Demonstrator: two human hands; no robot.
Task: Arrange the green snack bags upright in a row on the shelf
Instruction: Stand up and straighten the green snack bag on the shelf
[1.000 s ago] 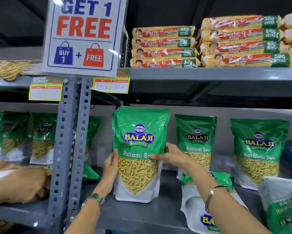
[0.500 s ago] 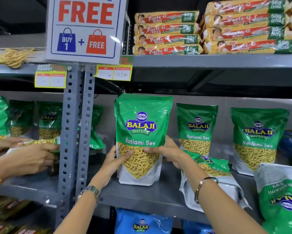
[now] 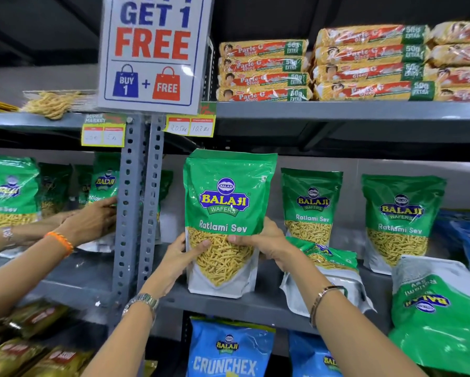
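Note:
A green Balaji Ratlami Sev bag [image 3: 228, 202] stands upright on the grey shelf [image 3: 255, 306], near its front edge. My left hand [image 3: 182, 254] grips its left side and my right hand [image 3: 266, 240] grips its right side, thumbs on the clear window. Behind to the right, two more green bags [image 3: 311, 202] [image 3: 402, 221] stand upright against the back. Another green bag [image 3: 326, 270] lies flat behind my right wrist. At the far right a green bag [image 3: 435, 317] lies upside down over the shelf edge.
A perforated grey upright post [image 3: 136, 202] divides the shelves. Left of it, another person's hands [image 3: 89, 221] hold green bags [image 3: 11, 191]. A promo sign [image 3: 152, 50] and biscuit packs [image 3: 263, 69] sit above. Blue Crunchex bags [image 3: 228, 352] fill the shelf below.
Both my hands have shifted lower on the bag, thumbs now across its window, while it stays upright. The other person's hands moved up and right to a bag by the post.

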